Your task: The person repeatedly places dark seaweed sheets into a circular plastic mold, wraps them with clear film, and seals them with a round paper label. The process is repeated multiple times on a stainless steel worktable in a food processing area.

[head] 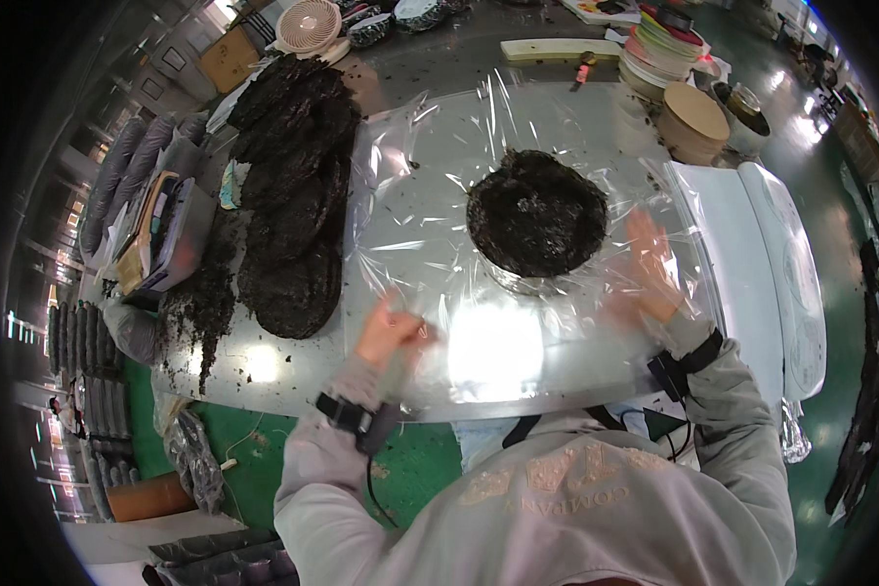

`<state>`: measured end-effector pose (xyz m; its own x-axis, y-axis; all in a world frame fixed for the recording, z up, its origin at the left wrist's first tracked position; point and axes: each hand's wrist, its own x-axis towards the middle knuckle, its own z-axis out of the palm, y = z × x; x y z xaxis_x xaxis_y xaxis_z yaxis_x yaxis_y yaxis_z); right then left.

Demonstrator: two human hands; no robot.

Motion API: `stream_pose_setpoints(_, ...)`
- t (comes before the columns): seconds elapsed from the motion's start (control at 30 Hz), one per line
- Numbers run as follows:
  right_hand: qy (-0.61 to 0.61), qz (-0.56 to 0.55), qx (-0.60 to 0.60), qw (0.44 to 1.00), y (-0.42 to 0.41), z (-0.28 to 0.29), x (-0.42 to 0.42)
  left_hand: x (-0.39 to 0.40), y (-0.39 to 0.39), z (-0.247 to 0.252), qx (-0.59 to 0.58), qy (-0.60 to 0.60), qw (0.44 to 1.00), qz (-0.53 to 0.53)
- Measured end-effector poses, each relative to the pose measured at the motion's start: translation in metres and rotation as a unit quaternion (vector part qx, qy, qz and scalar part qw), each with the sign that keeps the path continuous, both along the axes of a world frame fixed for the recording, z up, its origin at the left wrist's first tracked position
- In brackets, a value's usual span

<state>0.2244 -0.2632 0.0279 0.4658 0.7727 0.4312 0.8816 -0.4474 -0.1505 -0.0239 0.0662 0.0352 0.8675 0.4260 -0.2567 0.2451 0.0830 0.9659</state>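
A round cake of dark, seaweed-like material (536,214) lies in front of me on a sheet of clear plastic film (410,220). The film spreads wrinkled over the metal table, and a round rim shows faintly below the cake. My left hand (394,331) is at the film's near left part, fingers curled and blurred; whether it pinches the film cannot be told. To the right of the cake, my right hand (652,256) has its fingers extended at the film, which shows glossy folds across it.
Overlapping dark discs (293,205) are piled at the left, with crumbs beside them. A plastic bin (179,242) stands farther left. Stacked round containers (655,55), a tan round lid (694,113) and a printed white film roll (787,271) lie right. A fan (309,26) stands at the back.
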Motion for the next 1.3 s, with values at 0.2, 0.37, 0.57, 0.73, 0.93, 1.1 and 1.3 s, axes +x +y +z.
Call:
stream_pose_setpoints(0.2,0.116,0.043,0.020,0.992,0.091,0.032,0.013,0.016,0.021,0.079,-0.095,-0.365,0.900,0.219)
stream_pose_setpoints(0.37,0.157,0.037,-0.255,0.953,0.125,0.038,0.011,-0.003,0.003,-0.028,0.531,-0.096,0.841,-0.035)
stream_pose_setpoints(0.57,0.323,0.175,0.032,0.930,0.067,-0.007,0.046,0.126,-0.075,0.007,0.493,-0.200,0.842,-0.084)
stream_pose_setpoints(0.73,0.156,-0.018,0.211,0.965,0.031,0.013,0.092,0.171,-0.059,0.003,0.280,-0.243,0.911,-0.179)
stream_pose_setpoints(0.93,0.621,0.375,0.182,0.664,0.107,0.014,0.048,0.180,-0.030,0.012,0.084,-0.204,0.932,-0.287)
stream_pose_setpoints(1.1,0.697,0.417,0.190,0.552,0.119,-0.003,0.053,0.180,-0.001,0.016,-0.046,-0.138,0.989,-0.028)
stream_pose_setpoints(1.3,0.698,0.283,0.242,0.612,0.089,-0.006,0.068,0.214,-0.007,-0.008,0.113,-0.216,0.965,-0.102)
